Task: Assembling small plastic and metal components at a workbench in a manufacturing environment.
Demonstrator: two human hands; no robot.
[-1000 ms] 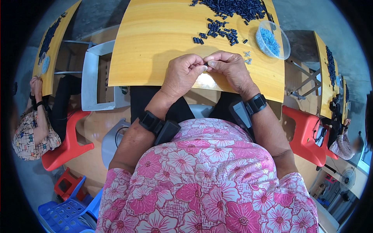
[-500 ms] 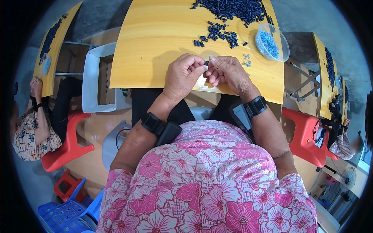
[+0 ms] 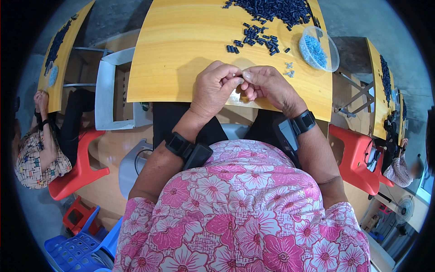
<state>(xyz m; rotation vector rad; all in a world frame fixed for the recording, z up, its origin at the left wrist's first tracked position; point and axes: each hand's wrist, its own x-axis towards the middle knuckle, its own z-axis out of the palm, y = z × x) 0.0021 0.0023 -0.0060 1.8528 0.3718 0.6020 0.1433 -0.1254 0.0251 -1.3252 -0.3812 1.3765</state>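
Observation:
Near the front edge of the yellow table (image 3: 167, 68), my two hands meet at the fingertips. My left hand (image 3: 214, 88) is closed, thumb against the fingers, on a small black plastic piece (image 3: 240, 76) that is mostly hidden. My right hand (image 3: 271, 87) pinches at the same spot with thumb and forefinger; whatever it holds is covered by the fingers. Farther off lie a loose group of black pieces (image 3: 260, 37) and a large heap of them (image 3: 281, 10). A few small clear pieces (image 3: 289, 73) lie right of my hands.
A clear round tub (image 3: 333, 56) of pale blue pieces (image 3: 315, 51) stands at the table's right edge. An open white box (image 3: 105, 90) is beside the table on the left. Red chairs (image 3: 358, 158) and other people at tables flank me on both sides.
My right thumb and fingers have closed in against the left fingertips. The black piece, plainer to see before, is now mostly covered.

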